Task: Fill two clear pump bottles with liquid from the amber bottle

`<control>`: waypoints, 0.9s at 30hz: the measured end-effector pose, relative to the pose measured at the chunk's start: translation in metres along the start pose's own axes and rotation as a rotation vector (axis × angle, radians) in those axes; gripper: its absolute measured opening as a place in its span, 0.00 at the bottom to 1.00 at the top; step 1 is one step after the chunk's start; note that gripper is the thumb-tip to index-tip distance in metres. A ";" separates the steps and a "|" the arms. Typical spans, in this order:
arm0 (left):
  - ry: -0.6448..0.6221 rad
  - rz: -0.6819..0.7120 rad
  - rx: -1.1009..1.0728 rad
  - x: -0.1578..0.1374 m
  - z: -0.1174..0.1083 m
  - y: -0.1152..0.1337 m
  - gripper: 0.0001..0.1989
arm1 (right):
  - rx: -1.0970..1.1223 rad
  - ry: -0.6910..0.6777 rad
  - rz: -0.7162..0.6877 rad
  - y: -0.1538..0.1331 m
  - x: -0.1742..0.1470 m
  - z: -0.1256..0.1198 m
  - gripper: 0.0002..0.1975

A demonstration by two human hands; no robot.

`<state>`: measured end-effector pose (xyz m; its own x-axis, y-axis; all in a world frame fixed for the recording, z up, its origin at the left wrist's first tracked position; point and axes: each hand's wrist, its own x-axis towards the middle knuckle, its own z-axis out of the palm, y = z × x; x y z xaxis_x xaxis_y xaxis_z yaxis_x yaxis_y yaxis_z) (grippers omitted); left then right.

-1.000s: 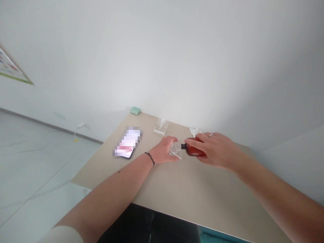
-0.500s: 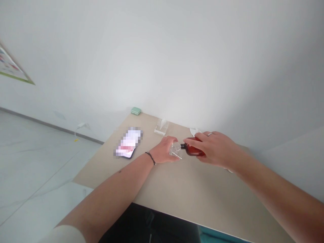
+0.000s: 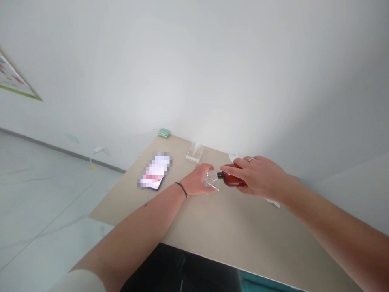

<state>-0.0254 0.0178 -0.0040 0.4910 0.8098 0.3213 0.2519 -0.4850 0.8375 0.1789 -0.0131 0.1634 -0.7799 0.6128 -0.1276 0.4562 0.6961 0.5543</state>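
Note:
My left hand (image 3: 195,181) is wrapped round a small clear container (image 3: 211,178), its thumb and fingers on opposite sides. A thin white edge or stick shows at the container's near side; I cannot tell which. My right hand (image 3: 263,176) grips an amber bottle (image 3: 230,180) with a dark neck. The bottle lies tilted nearly level, its neck pointing left at the container's mouth. Whether any liquid flows is too small to tell. Both hands are above the middle of the beige table (image 3: 219,227).
A phone (image 3: 155,172) with a lit, blurred screen lies left of my hands. Behind it sits a green case (image 3: 164,133). A clear box with white tissue (image 3: 195,152) stands near the wall. White objects show partly behind the bottle (image 3: 233,157) and under my right wrist (image 3: 275,203).
The hands, container and bottle hold nearly the same pose. The right hand has risen very slightly, and the whole view has shifted a little.

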 end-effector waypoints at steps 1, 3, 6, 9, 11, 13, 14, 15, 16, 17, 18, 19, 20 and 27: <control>0.002 0.002 -0.003 0.000 0.000 -0.001 0.36 | -0.003 -0.003 -0.002 0.000 0.000 0.000 0.28; 0.006 0.008 -0.007 0.000 0.001 -0.002 0.37 | -0.007 -0.012 -0.005 0.000 0.001 -0.002 0.27; 0.009 0.012 0.007 0.000 0.001 -0.002 0.37 | -0.014 -0.023 -0.011 -0.001 0.003 -0.004 0.26; 0.003 0.006 0.031 0.000 0.001 -0.002 0.37 | -0.028 -0.033 -0.019 -0.002 0.004 -0.008 0.25; 0.001 0.007 0.038 0.000 0.001 -0.001 0.36 | -0.042 -0.038 -0.023 -0.002 0.005 -0.010 0.24; 0.003 0.011 0.036 0.000 0.001 -0.002 0.36 | -0.051 -0.044 -0.024 -0.002 0.006 -0.011 0.23; 0.002 0.013 0.034 0.000 0.001 -0.002 0.36 | -0.052 -0.048 -0.025 -0.002 0.007 -0.012 0.23; 0.002 0.012 0.031 0.000 0.001 -0.002 0.36 | -0.052 -0.050 -0.025 -0.002 0.007 -0.012 0.23; 0.001 0.010 0.027 0.000 0.001 -0.002 0.36 | -0.051 -0.051 -0.026 -0.002 0.007 -0.013 0.22; 0.000 0.007 0.022 0.000 0.000 -0.002 0.37 | -0.050 -0.050 -0.026 -0.002 0.008 -0.013 0.22; 0.000 0.004 0.017 0.000 0.000 -0.002 0.37 | -0.050 -0.049 -0.028 -0.001 0.008 -0.013 0.22; 0.001 0.002 0.012 0.000 0.000 -0.002 0.37 | -0.049 -0.048 -0.029 -0.001 0.008 -0.013 0.22; 0.002 0.000 0.008 0.000 0.000 -0.002 0.37 | -0.049 -0.047 -0.030 -0.001 0.008 -0.012 0.22; 0.004 0.008 0.001 0.000 0.000 -0.003 0.37 | -0.044 -0.055 -0.032 -0.001 0.009 -0.013 0.23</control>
<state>-0.0259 0.0193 -0.0070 0.4895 0.8071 0.3301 0.2487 -0.4920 0.8343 0.1655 -0.0128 0.1722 -0.7686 0.6109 -0.1901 0.4110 0.6992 0.5850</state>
